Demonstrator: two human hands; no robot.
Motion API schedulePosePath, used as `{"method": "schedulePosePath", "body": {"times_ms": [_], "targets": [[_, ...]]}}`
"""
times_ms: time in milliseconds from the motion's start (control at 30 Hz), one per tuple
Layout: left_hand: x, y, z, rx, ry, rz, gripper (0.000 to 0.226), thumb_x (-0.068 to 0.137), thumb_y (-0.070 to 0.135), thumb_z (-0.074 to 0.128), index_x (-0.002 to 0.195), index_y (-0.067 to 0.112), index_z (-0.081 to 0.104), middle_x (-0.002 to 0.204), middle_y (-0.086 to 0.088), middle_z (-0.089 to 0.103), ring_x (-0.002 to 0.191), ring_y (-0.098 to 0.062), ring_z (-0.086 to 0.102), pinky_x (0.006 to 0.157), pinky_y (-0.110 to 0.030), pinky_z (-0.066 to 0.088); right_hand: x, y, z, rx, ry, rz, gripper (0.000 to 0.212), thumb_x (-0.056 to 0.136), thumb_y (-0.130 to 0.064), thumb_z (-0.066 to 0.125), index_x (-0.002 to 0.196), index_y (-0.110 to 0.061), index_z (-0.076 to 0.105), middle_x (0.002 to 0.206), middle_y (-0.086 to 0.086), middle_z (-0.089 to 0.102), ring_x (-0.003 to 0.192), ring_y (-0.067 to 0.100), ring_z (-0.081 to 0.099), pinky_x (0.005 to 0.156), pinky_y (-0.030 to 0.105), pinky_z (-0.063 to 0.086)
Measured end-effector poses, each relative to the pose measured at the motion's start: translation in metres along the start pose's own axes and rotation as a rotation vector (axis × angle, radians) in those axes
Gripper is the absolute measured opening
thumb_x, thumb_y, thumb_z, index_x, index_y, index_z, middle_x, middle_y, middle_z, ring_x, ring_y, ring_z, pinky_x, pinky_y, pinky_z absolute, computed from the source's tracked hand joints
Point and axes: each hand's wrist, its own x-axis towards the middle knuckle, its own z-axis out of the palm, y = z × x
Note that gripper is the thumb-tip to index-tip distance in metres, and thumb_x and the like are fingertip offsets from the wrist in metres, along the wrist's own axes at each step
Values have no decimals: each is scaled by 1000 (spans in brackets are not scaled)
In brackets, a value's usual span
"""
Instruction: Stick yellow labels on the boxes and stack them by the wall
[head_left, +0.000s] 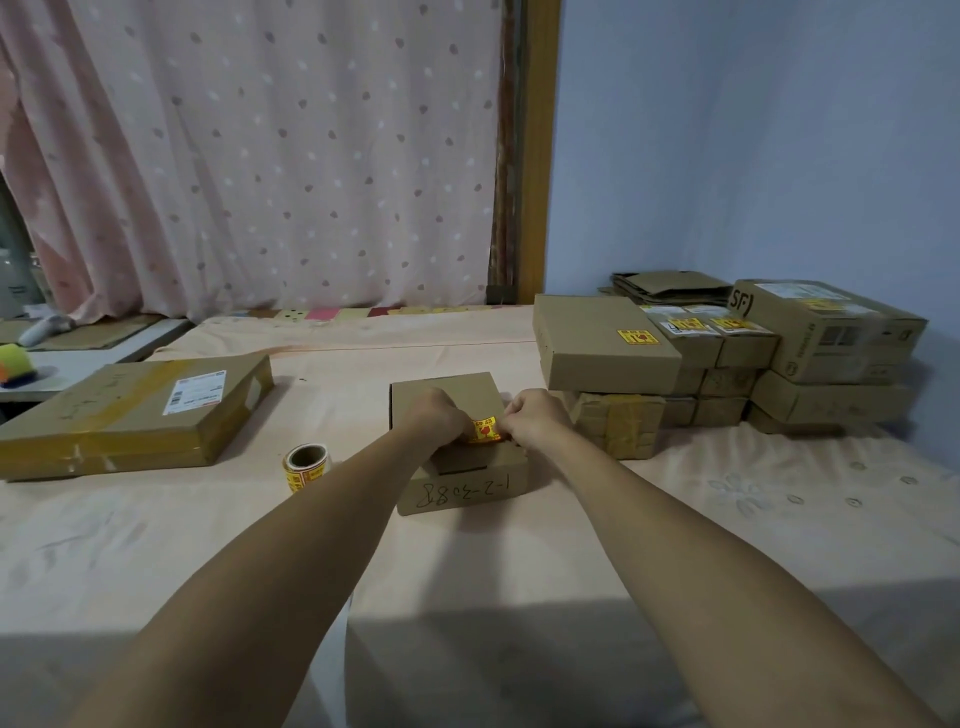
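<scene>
Pale blue wall (753, 156), dotted pink curtain (260, 156), everything sitting on a bed (519, 571) under a peach sheet. Small cardboard box (457, 467) lying mid-bed, "1-2-3088" handwritten on its near side. Left hand (439, 413) and right hand (535, 418) both resting on its top, fingers pinching a yellow label (484, 429) between them. Label roll (306, 465) standing just left of the box. Large taped box (135, 415) sitting far left. Stack of labelled boxes (727, 353) waiting by the wall, right.

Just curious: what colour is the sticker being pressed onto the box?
Yellow with red print, seen in the head view.
</scene>
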Motion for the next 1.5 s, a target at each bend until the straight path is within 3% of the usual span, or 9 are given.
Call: {"method": "schedulePosePath", "body": {"times_ms": [133,233,367,500,600,900,1133,1300,1500], "targets": [[1,1,0,77,15,23,30,82,29,78,103,10,68,93,-10,69,85,-23,66,69,-34,57,1,-5,2,-96,-23,-30,8,85,-13,67,77,-14,70,99,1,74,93,25,70,83,38,61],[0,3,3,173,45,64,25,85,26,74,100,8,67,89,-9,67,81,-22,64,74,-36,59,0,-8,2,-169,-6,-49,9,80,-14,62,71,-16,65,104,2,74,91,29,68,78,33,59],[-7,3,5,291,109,114,23,87,27,71,95,11,56,82,-4,55,71,-17,53,65,-31,48,-3,-9,3,-293,20,-86,11,84,-15,63,92,-17,69,95,5,69,89,29,66,65,28,50],[-10,-4,5,333,123,271,22,90,18,67,112,12,68,103,-4,61,93,-23,58,75,-31,49,-8,-9,7,-374,48,-134,21,87,-17,64,108,-17,67,106,5,68,95,29,64,66,31,46],[-17,-11,4,373,147,396,21,92,18,66,107,16,79,116,-9,64,104,-25,60,84,-32,51,-12,-10,7,-425,63,-168,23,89,-15,61,112,-16,66,111,6,67,99,30,64,69,33,50],[-21,-27,3,343,183,486,24,96,29,62,112,24,80,110,-11,64,110,-24,56,86,-32,48,-17,11,8,-509,-64,-460,35,104,-25,49,127,-41,70,129,-8,61,124,21,48,82,31,41],[-13,-47,-3,312,272,367,28,92,42,65,107,22,77,107,-2,54,101,-24,58,81,-35,50,-25,31,10,-268,131,-303,17,92,-38,62,100,-25,71,112,-5,63,108,20,58,75,33,48],[-21,-55,-12,377,333,131,37,94,36,50,121,10,55,118,-10,50,114,-30,49,89,-41,48,-33,36,11,23,-43,41,39,94,-56,56,102,-18,59,97,0,65,84,23,67,70,40,62],[-24,-57,-34,143,50,-88,32,95,32,49,111,6,59,100,-12,66,92,-33,67,81,-40,61,-38,31,16,101,-56,38,35,96,-54,56,95,-19,65,90,-1,68,78,24,72,79,45,63]]}}
